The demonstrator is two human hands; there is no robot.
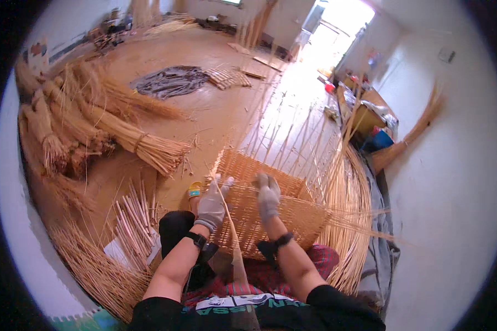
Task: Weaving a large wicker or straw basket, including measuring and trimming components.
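A partly woven rectangular wicker basket [298, 219] rests on my lap, with long unwoven stakes sticking out at its far and right sides. My left hand [211, 207], in a light grey glove, is at the basket's left corner. Its thumb and fingers close around a pale flat wicker strip [233, 229], which trails down toward my chest. My right hand [268, 197], also gloved, is at the near wall's upper edge. Its fingers look bent but blurred, so I cannot make out whether they grip the rim.
Tied bundles of wicker rods [143, 144] are heaped at the left, with cut sticks [135, 218] and loose thin rods [94, 265] nearer me. Long pale rods [350, 220] lie at my right beside a grey cloth [378, 248]. A dark sheet [171, 81] lies farther off.
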